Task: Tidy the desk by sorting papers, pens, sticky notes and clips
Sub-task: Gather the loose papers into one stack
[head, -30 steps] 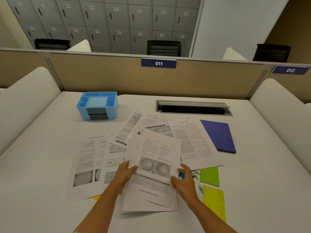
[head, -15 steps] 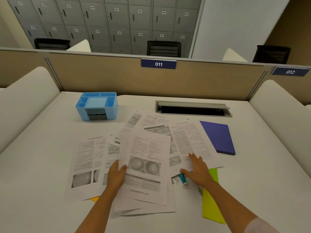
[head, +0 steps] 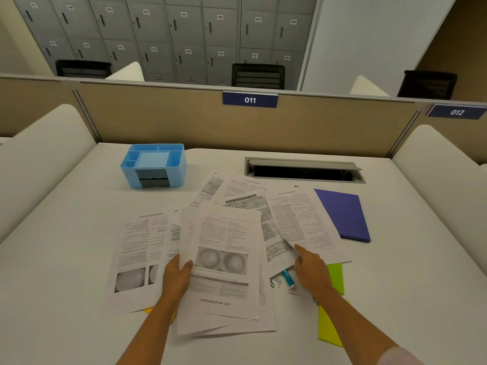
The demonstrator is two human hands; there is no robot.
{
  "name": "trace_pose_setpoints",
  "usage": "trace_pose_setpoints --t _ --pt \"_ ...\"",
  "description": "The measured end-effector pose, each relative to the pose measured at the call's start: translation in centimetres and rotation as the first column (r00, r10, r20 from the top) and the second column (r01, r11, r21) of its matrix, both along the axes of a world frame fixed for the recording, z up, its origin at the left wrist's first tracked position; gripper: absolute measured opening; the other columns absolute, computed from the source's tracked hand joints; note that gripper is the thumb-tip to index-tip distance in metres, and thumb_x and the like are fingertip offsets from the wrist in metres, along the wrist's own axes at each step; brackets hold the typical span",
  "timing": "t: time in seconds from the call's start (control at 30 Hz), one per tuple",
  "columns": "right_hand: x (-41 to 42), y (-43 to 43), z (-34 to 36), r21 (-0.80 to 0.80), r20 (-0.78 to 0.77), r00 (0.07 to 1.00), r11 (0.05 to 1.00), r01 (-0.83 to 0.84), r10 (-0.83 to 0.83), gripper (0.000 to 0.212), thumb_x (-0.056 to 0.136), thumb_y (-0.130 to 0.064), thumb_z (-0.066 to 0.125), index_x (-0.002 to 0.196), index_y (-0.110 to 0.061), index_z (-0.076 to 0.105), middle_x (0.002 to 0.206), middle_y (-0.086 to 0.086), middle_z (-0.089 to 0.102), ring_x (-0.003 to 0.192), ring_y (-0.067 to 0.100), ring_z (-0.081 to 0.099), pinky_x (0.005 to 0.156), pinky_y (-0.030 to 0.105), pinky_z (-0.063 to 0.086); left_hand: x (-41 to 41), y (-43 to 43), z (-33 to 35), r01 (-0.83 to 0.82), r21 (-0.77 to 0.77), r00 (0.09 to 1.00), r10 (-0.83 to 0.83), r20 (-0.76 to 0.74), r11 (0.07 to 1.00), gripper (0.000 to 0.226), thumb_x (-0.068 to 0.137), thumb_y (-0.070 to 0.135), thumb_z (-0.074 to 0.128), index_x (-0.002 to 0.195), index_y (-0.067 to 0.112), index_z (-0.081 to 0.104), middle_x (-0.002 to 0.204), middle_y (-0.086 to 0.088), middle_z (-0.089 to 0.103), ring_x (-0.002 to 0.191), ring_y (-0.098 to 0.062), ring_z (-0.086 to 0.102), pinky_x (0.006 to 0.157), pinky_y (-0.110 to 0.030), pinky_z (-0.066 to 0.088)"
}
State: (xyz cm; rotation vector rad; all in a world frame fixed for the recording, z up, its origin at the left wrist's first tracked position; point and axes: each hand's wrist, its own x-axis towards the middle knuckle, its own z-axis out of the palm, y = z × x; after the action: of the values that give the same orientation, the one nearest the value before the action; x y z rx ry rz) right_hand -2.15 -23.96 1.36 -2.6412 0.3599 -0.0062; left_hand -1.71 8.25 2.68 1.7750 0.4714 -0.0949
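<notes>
My left hand (head: 176, 277) grips the left edge of a small stack of printed sheets (head: 224, 272) in the middle of the white desk (head: 66, 233). My right hand (head: 311, 270) pinches the near left corner of another printed sheet (head: 303, 222) and lifts it slightly. More loose sheets (head: 137, 254) lie spread to the left and behind. Under the lifted corner lie a blue-capped pen (head: 287, 278) and a few paper clips (head: 275, 282). Green sticky notes (head: 337, 275) and yellow sticky notes (head: 326, 327) lie to the right of my right hand.
A light blue desk organiser (head: 154, 164) stands at the back left. A purple notebook (head: 342, 214) lies at the right, partly under the papers. An open cable tray (head: 303, 171) is set into the desk behind. A beige partition (head: 184, 119) closes the far edge.
My right hand left the stack, moved right across the pen and clips, and now pinches the corner of the right-hand sheet. The stack has shifted a little left in my left hand.
</notes>
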Motion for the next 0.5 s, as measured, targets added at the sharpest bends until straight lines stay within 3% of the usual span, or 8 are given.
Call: trace_pose_setpoints --t 0.07,0.13,0.23,0.37,0.5 --pt "-0.1 0.1 0.3 0.035 0.114 0.994 0.999 -0.001 -0.003 0.038 0.098 -0.009 0.043 0.134 -0.016 0.053 0.119 0.009 0.066 0.097 0.025 0.063 0.081 0.030 0.053 0.0 0.0 0.0 0.006 0.001 1.000 -0.006 -0.006 1.000 0.037 0.097 0.007 0.047 0.134 0.005 0.049 0.124 -0.011 0.058 0.101 -0.020 0.052 0.089 -0.033 0.042" --pt "-0.3 0.2 1.0 0.153 0.240 0.970 0.988 0.001 -0.038 0.036 0.098 -0.006 0.045 0.131 -0.013 0.057 0.122 0.006 0.064 0.106 0.024 0.061 0.087 0.024 0.048 0.1 0.1 0.1 0.008 0.003 1.000 -0.008 -0.017 1.000 0.036 0.097 0.008 0.047 0.133 0.005 0.051 0.122 -0.011 0.059 0.100 -0.021 0.053 0.088 -0.033 0.043" --pt "-0.1 0.3 1.8 0.361 0.341 0.932 0.933 -0.006 -0.125 0.033 0.099 -0.008 0.046 0.129 -0.012 0.058 0.126 0.005 0.061 0.113 0.021 0.057 0.095 0.026 0.047 0.1 0.3 0.0 0.019 0.004 0.999 -0.019 -0.044 1.000 0.034 0.097 0.008 0.048 0.130 0.005 0.053 0.124 -0.015 0.060 0.101 -0.025 0.056 0.089 -0.036 0.045" --pt "-0.2 0.8 2.8 0.476 0.393 0.915 0.871 -0.117 -0.092 0.030 0.099 -0.007 0.047 0.122 -0.020 0.059 0.121 -0.007 0.059 0.105 0.010 0.058 0.078 0.009 0.050 -0.1 0.5 0.1 0.043 -0.015 0.997 -0.044 -0.056 0.999 0.034 0.097 0.009 0.049 0.131 0.006 0.054 0.124 -0.013 0.060 0.102 -0.024 0.056 0.089 -0.035 0.046" --pt "-0.3 1.8 3.5 0.470 0.395 0.915 0.836 -0.282 0.087 0.044 0.094 0.004 0.049 0.097 -0.036 0.066 0.105 -0.018 0.062 0.097 -0.001 0.059 0.070 0.012 0.052 0.1 0.5 0.3 0.038 -0.055 0.996 -0.043 -0.083 0.998 0.034 0.098 0.011 0.048 0.132 0.008 0.053 0.121 -0.010 0.061 0.098 -0.021 0.056 0.086 -0.033 0.046"
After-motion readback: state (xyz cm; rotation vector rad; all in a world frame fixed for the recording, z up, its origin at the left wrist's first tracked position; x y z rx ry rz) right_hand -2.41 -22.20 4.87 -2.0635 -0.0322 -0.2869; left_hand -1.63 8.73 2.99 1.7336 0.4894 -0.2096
